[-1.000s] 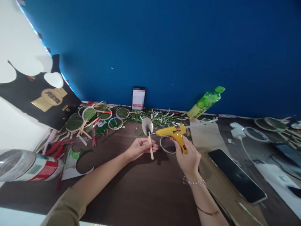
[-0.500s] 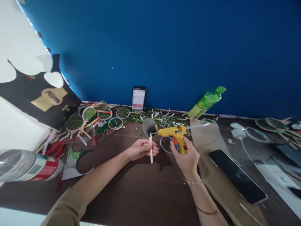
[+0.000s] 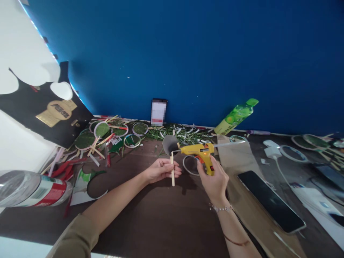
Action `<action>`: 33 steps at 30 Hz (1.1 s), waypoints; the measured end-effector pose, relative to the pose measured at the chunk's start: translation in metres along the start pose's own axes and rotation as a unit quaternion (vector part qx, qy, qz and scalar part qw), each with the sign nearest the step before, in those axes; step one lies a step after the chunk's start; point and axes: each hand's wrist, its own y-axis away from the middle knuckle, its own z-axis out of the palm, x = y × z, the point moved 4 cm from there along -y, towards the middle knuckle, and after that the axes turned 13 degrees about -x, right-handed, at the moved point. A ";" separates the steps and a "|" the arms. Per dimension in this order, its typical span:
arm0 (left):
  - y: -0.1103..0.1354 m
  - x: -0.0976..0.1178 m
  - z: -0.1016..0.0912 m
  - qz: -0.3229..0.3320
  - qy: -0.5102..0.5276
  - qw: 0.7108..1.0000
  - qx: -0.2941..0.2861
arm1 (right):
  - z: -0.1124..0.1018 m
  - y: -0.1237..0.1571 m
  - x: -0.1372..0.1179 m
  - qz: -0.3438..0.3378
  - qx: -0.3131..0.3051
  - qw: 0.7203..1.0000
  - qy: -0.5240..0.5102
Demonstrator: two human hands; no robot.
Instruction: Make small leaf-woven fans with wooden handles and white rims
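Observation:
Pinched in my left hand (image 3: 162,170) is a pale wooden stick (image 3: 172,175), held upright. A grey round disc (image 3: 170,144) shows at the stick's top end; whether the two are joined I cannot tell. My right hand (image 3: 214,181) is wrapped round the handle of a yellow glue gun (image 3: 200,153), which points left. Its nozzle meets the upper end of the stick, or lies just beside it. A clear glue stick (image 3: 229,142) juts from the gun's back. Behind the gun, a thin ring (image 3: 190,165) lies on the table, partly covered.
Several round green paddles with sticks (image 3: 86,140) crowd the back left. Shredded green strips (image 3: 185,135) line the wall below a propped phone (image 3: 158,113). A green bottle (image 3: 235,116) leans there. Another phone (image 3: 271,200) lies right, and a large plastic bottle (image 3: 34,189) lies left.
The glue gun has shifted very slightly, its back end a little to the right. My left hand and the stick look unmoved.

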 end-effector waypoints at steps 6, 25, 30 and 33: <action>-0.002 0.000 -0.001 0.009 0.017 1.000 -0.004 | -0.001 0.000 -0.003 -0.016 0.003 1.000 0.008; -0.003 0.000 -0.003 0.023 0.018 1.000 0.010 | -0.005 -0.001 -0.005 -0.030 0.005 1.000 0.008; -0.002 0.001 -0.001 0.016 0.005 1.000 0.016 | -0.004 0.000 -0.003 -0.018 -0.004 1.000 0.015; -0.001 0.001 -0.001 0.014 0.001 1.000 0.016 | -0.004 0.001 -0.001 -0.012 -0.006 1.000 0.020</action>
